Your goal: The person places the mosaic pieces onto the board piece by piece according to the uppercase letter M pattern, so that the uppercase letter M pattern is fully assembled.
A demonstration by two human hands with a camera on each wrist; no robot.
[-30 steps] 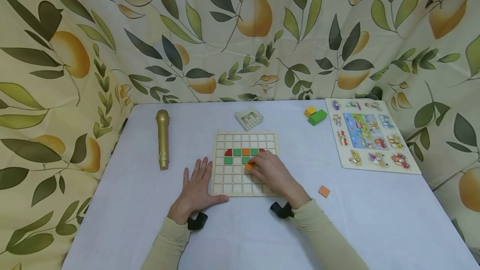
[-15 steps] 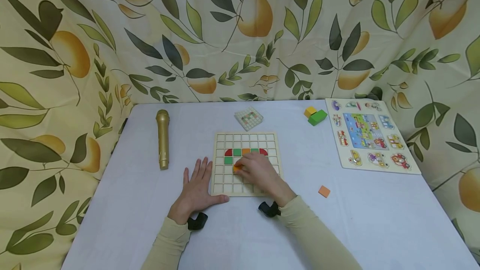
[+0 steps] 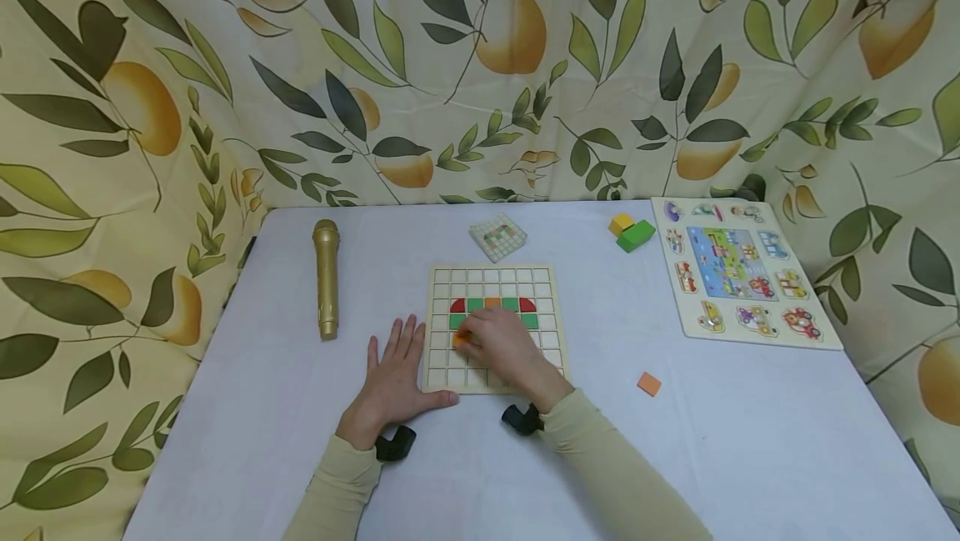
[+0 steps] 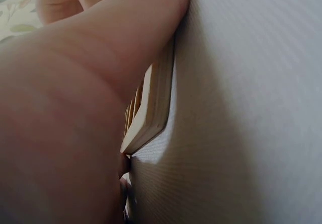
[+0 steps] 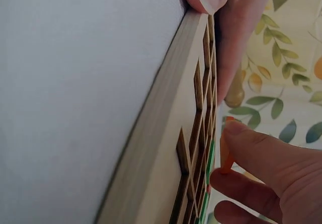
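Observation:
My right hand (image 3: pixel 504 348) pinches an orange square tile (image 5: pixel 227 156) between thumb and fingers, over the left part of the wooden grid board (image 3: pixel 525 276). A row of tiles lies in the board: a red rounded tile (image 3: pixel 458 306) at the left, green and orange ones between, another red tile (image 3: pixel 528 305) at the right. Below that row, green tiles (image 3: pixel 530 321) show on either side of the hand, which covers the cells between. My left hand (image 3: pixel 390 387) rests with spread, straight fingers at the board's left edge, its thumb along the front left corner.
A loose orange tile (image 3: pixel 649 384) lies right of the board. Behind the board is a small pattern card (image 3: pixel 498 238). A gold microphone (image 3: pixel 327 278) lies at left. Green (image 3: pixel 636 237) and yellow (image 3: pixel 621 224) blocks sit beside a picture puzzle board (image 3: pixel 761 320) at right.
My right hand has moved left across the board with the orange tile, uncovering the green tile at the right of the second row. The left hand has stayed in place.

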